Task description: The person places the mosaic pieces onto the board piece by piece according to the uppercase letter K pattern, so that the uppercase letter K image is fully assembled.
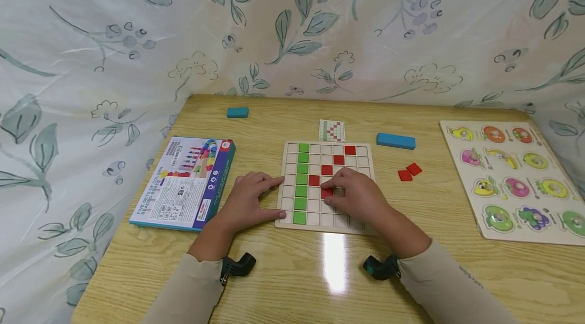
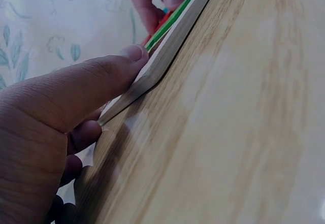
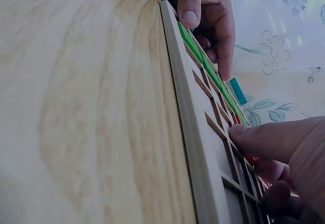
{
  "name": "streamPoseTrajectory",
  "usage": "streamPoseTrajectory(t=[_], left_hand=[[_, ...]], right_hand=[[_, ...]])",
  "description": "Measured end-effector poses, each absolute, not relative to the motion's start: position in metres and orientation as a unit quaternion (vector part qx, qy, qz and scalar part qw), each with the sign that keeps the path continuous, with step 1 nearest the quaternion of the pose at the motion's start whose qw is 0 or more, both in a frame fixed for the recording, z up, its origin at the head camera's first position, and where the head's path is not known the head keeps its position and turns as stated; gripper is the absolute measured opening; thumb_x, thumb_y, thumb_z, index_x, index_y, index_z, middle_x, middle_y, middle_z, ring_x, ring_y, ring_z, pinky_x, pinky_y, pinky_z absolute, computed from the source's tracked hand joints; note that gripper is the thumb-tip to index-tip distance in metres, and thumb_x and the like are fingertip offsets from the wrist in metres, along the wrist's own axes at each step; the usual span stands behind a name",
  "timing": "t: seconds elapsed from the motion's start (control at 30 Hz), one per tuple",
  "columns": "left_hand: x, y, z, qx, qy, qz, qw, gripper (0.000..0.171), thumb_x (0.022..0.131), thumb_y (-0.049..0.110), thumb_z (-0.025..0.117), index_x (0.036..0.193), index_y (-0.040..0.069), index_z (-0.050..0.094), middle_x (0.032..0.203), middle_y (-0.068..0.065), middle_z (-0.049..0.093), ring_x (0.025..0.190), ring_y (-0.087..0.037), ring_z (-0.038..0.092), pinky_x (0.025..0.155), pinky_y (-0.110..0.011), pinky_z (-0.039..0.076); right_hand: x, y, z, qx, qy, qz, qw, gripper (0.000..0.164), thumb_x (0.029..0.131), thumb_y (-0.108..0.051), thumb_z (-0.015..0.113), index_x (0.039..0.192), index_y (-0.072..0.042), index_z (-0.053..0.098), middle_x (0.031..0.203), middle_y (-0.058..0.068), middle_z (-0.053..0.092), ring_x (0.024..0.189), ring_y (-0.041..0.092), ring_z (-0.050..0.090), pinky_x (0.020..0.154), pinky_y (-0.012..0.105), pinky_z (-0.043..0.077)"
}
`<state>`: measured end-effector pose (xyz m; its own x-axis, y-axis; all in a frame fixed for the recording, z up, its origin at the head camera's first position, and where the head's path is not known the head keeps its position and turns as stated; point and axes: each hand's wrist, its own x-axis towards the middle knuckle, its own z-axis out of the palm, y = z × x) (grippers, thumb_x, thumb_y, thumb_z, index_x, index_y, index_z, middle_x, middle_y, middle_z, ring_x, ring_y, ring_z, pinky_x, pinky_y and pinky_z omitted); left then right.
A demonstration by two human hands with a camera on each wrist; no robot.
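Note:
A wooden grid board (image 1: 330, 143) lies flat on the table, with a column of green tiles (image 1: 301, 180) and red tiles (image 1: 338, 160) running diagonally. My left hand (image 1: 250, 194) steadies its left side, straight thumb at the near left corner and index finger at the edge farther up. Over the middle of the grid, my right hand (image 1: 358, 194) pinches a red tile (image 1: 326, 193) between thumb and index finger, right at a cell. In the right wrist view the thumb overlaps the grid bars, and red (image 3: 251, 159) shows below it.
Behind the board lies a small pattern card (image 1: 332, 131). Two loose red tiles (image 1: 405, 175) and a blue block (image 1: 395, 141) sit to the right, another blue block (image 1: 237, 112) at the back left. A bead-set box (image 1: 183, 182) is on the left, a fruit puzzle board (image 1: 514, 182) far right.

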<state>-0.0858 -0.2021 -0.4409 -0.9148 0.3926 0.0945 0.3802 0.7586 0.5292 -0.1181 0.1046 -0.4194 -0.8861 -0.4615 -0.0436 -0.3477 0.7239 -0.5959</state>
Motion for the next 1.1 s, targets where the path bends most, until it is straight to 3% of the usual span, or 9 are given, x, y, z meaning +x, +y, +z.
streamPoseTrajectory(t=[0.57,0.8,1.1], left_hand=[[-0.086,-0.202,-0.442,0.206,0.936,0.285,0.012,0.083,0.079,0.054,0.092,0.15,0.02,0.066,0.114,0.005,0.066,0.106,-0.018,0.055,0.092,-0.045,0.036],[-0.086,-0.203,-0.442,0.21,0.937,0.279,0.008,0.082,0.08,0.054,0.092,0.15,0.021,0.066,0.116,0.005,0.067,0.107,-0.018,0.056,0.092,-0.045,0.036],[-0.086,-0.203,-0.444,0.206,0.939,0.274,0.008,0.082,0.08,0.057,0.09,0.15,0.022,0.066,0.116,0.005,0.066,0.108,-0.018,0.056,0.092,-0.045,0.036]], right_hand=[[-0.116,0.111,-0.425,-0.249,0.919,-0.301,0.058,0.036,0.085,-0.022,0.093,0.119,-0.014,0.085,0.104,-0.003,0.065,0.086,0.013,0.058,0.072,0.03,0.049],[-0.116,0.122,-0.425,-0.219,0.916,-0.328,0.073,0.037,0.089,-0.026,0.09,0.125,-0.02,0.082,0.112,-0.006,0.067,0.085,0.014,0.056,0.073,0.033,0.049],[-0.122,0.148,-0.426,-0.187,0.918,-0.346,0.054,0.034,0.092,-0.02,0.087,0.125,-0.016,0.08,0.111,-0.002,0.069,0.072,0.016,0.053,0.065,0.032,0.045]])
